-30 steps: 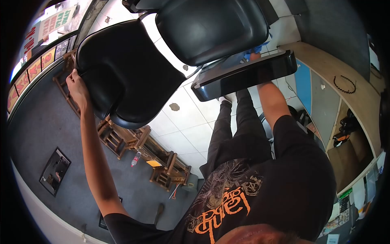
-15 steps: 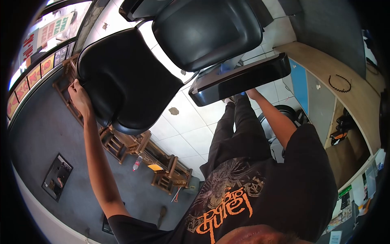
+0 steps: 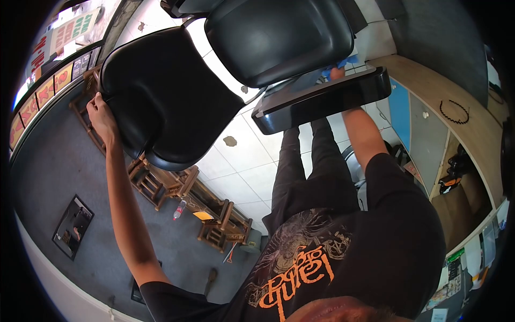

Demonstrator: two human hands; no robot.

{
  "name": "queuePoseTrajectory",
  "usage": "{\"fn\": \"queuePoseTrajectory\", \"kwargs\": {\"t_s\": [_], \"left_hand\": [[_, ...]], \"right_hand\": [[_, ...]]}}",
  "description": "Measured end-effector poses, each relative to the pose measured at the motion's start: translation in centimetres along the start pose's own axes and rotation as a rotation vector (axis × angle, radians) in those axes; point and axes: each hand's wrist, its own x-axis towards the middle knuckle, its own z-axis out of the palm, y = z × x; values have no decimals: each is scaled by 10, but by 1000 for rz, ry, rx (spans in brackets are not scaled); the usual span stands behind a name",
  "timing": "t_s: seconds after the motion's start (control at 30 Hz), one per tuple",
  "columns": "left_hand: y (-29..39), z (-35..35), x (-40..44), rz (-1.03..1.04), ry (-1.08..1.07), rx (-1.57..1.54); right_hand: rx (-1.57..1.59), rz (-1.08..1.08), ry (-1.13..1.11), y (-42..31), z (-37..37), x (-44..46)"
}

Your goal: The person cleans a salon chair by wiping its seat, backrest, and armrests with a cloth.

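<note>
A black padded chair with a backrest, a seat and a glossy armrest fills the upper view. At the backrest's left edge, my left hand grips the rim with bent fingers. My right hand reaches past the armrest to its far side, beside the seat. Blue cloth shows at its fingertips, pressed near the armrest's inner side. The armrest and seat edge hide part of that hand and forearm.
Bamboo furniture stands at left, with a plastic bottle near it. A wooden counter with a black beaded loop curves along the right. White tiles cover the floor. A dark-framed mirror is at lower left.
My right hand has gone from below the armrest up to its far side, with the blue cloth. My left hand stays on the backrest; the view has shifted slightly.
</note>
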Motion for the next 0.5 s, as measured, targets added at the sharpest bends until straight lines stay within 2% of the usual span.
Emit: {"fn": "queuePoseTrajectory", "kwargs": {"t_s": [0.3, 0.5], "left_hand": [[3, 4, -3, -14, 12, -26], [2, 7, 0, -26, 37, 6]], "right_hand": [[185, 231, -111, 41, 48, -88], [558, 478, -107, 45, 44, -121]]}}
